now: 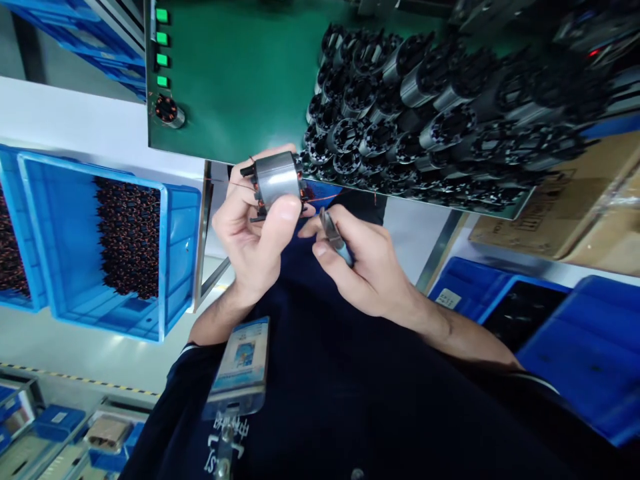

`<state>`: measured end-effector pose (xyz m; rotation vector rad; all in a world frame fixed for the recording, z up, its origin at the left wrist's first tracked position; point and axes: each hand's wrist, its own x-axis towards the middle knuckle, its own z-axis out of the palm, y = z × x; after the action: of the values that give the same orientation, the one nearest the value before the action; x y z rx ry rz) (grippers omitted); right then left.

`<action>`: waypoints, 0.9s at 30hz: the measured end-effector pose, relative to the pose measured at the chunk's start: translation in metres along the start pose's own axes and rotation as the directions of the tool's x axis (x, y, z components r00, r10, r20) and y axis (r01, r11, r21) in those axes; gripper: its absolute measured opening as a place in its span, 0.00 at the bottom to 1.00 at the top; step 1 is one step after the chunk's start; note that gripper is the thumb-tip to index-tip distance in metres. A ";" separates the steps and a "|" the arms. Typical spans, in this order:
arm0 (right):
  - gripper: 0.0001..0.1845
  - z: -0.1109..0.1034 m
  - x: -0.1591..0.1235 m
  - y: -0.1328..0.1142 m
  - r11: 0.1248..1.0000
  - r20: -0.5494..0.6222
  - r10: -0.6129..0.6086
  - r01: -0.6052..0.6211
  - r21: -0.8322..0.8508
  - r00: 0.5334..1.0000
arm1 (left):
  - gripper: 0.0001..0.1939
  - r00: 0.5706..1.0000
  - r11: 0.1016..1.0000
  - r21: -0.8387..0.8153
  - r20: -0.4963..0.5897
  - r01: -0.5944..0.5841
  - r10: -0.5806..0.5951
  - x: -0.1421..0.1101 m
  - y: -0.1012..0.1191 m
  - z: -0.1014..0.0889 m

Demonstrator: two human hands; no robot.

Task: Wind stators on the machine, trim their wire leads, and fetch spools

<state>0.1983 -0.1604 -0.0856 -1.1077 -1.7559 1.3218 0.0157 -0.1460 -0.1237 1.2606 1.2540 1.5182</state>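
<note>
My left hand [255, 240] is wrapped around a motor stator [276, 179], a silver metal ring with black plastic ends and copper windings. It is held up just in front of the table's edge. A thin copper wire [323, 198] sticks out from the stator's right side toward my other hand. My right hand [367, 263] is closed on a small pair of cutters [334, 235] with a light blue handle. Their metal jaws point up, close to the wire and apart from the stator. Whether the jaws are apart cannot be made out.
Stacked stators [360, 97] cover the right of the green table [240, 73]. One wound stator [169, 111] stands at its left corner, below several green blocks [163, 60]. A blue crate [65, 247] of wound parts stands at left, cardboard boxes [540, 213] at right.
</note>
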 end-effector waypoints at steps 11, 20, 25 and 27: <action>0.05 0.006 0.004 0.002 0.997 0.014 -0.023 0.022 0.076 1.000 | 0.19 0.995 0.989 0.105 0.002 -0.103 0.103 -0.004 0.004 -0.004; 0.07 0.009 0.001 0.002 0.985 0.026 0.059 -0.062 0.159 0.998 | 0.22 0.993 0.978 0.181 -0.046 -0.102 0.112 -0.003 0.016 0.006; 0.08 0.018 -0.001 0.018 0.977 0.065 0.104 -0.114 0.180 0.992 | 0.23 0.998 0.980 0.197 -0.058 -0.011 0.023 -0.014 0.000 -0.002; 0.09 0.028 -0.001 0.037 0.969 0.103 0.146 -0.163 0.184 0.984 | 0.24 0.991 0.976 0.197 -0.113 0.094 -0.072 -0.025 -0.021 -0.009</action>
<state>0.1829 -0.1673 -0.1285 -1.1093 -1.5894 1.6218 0.0118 -0.1679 -0.1494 1.2512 1.5432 1.4415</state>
